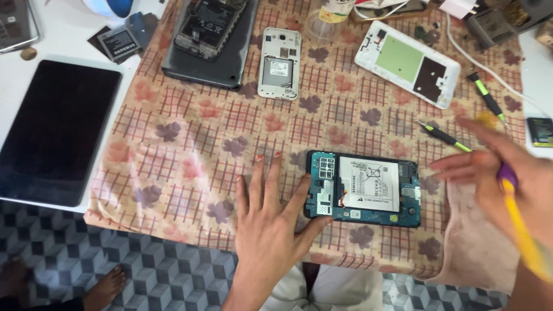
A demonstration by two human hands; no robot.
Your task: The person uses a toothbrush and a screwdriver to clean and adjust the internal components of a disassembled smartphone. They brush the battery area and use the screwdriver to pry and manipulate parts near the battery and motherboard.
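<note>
Bare forearms, no sleeves, orange-red painted nails, bare foot [103, 288]

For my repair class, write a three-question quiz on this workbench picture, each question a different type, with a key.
1. True or false: the left hand rests flat beside the opened blue-framed device with a white battery.
2. What does the right hand hold?
A. a yellow tool with a purple collar
B. a battery
C. a cable
3. Which lies left of the patterned cloth: the black rectangular tablet or the white back cover with a green panel?

Key: 1 true; 2 A; 3 the black tablet.
</note>
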